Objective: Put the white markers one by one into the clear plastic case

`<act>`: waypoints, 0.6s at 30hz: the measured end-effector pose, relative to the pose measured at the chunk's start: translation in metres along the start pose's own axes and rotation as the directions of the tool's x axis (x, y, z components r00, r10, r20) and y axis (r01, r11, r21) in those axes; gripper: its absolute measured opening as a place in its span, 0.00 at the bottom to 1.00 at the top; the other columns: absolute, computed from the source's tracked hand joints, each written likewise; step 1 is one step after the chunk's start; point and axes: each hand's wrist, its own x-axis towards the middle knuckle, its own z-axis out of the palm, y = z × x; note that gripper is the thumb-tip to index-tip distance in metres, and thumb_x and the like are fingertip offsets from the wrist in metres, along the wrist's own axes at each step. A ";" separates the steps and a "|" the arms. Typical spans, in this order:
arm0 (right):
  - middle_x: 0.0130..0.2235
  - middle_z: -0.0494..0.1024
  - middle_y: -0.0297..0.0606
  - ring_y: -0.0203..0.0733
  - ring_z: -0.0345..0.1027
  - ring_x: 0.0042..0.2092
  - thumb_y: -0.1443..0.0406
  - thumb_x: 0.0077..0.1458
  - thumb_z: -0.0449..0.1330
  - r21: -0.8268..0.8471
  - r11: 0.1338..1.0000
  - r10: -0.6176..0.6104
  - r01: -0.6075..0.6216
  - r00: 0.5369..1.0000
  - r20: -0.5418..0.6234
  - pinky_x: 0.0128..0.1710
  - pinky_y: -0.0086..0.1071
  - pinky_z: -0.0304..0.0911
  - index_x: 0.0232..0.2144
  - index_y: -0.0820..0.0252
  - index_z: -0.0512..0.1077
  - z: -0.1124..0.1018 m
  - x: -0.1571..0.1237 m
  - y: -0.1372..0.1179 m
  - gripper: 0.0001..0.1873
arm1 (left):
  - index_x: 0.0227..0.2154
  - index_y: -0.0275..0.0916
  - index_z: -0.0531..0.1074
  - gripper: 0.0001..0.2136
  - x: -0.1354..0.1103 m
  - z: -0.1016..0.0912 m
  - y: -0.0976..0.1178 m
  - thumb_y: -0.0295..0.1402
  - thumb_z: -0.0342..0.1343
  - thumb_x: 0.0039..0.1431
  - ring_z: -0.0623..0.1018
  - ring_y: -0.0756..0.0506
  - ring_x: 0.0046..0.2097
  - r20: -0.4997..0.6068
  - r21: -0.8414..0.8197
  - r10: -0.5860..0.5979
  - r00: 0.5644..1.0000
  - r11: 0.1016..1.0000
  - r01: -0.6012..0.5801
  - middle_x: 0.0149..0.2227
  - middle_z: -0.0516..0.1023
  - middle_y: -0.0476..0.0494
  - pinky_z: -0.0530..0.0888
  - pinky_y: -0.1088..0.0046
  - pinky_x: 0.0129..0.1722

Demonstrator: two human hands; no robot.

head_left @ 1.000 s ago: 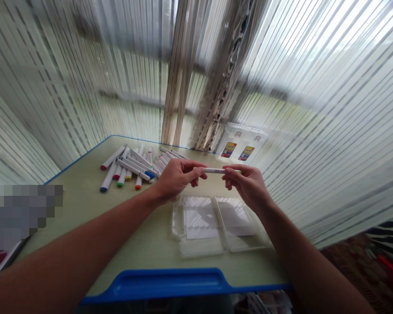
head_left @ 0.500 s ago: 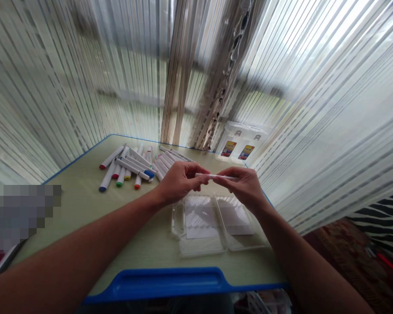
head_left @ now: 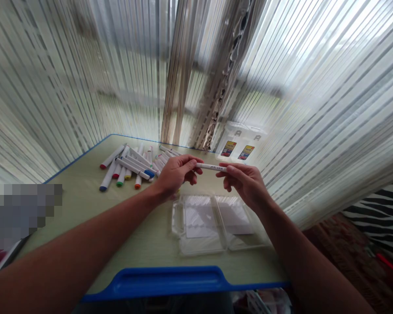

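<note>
A white marker [head_left: 211, 167] is held level above the table between both hands. My left hand [head_left: 177, 174] pinches its left end with thumb and fingers closed. My right hand [head_left: 244, 181] pinches the right end, fingers curled. Below the hands an open clear plastic case [head_left: 216, 224] lies flat on the table, its two halves spread side by side. A pile of several white markers with coloured caps [head_left: 131, 168] lies to the left of my left hand.
The pale green table [head_left: 85, 196] has a blue rim and a blue handle-like edge [head_left: 170, 281] at the front. Two clear packs with yellow labels [head_left: 237, 148] lean against striped curtains at the back. A blurred patch sits at the left edge.
Both hands have lifted the marker slightly and shifted it a little toward the back. Their grip on its ends is the same.
</note>
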 end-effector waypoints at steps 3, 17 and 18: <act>0.33 0.86 0.44 0.35 0.72 0.22 0.59 0.53 0.69 0.065 0.998 0.006 -0.008 1.000 0.025 0.21 0.29 0.63 0.41 0.61 0.83 -0.001 -0.001 -0.003 0.15 | 0.38 0.30 0.77 0.07 0.001 -0.001 0.002 0.28 0.56 0.64 0.75 0.52 0.22 -0.029 -0.042 -0.012 0.999 0.999 0.011 0.27 0.78 0.44 0.70 0.77 0.22; 0.30 0.85 0.42 0.36 0.71 0.20 0.56 0.52 0.69 0.071 0.997 -0.001 0.004 0.999 -0.045 0.19 0.29 0.63 0.38 0.61 0.82 0.000 0.001 -0.005 0.15 | 0.41 0.31 0.79 0.15 -0.001 -0.002 0.001 0.38 0.67 0.57 0.73 0.53 0.23 0.018 0.107 0.101 0.995 0.989 -0.102 0.29 0.81 0.43 0.70 0.76 0.24; 0.30 0.85 0.42 0.36 0.72 0.20 0.56 0.52 0.69 0.065 0.998 -0.003 0.006 0.999 -0.051 0.19 0.28 0.63 0.37 0.61 0.82 0.000 0.001 -0.004 0.15 | 0.41 0.31 0.79 0.16 -0.001 -0.001 0.002 0.38 0.68 0.56 0.73 0.53 0.23 0.021 0.123 0.108 0.994 0.986 -0.110 0.29 0.81 0.43 0.70 0.76 0.24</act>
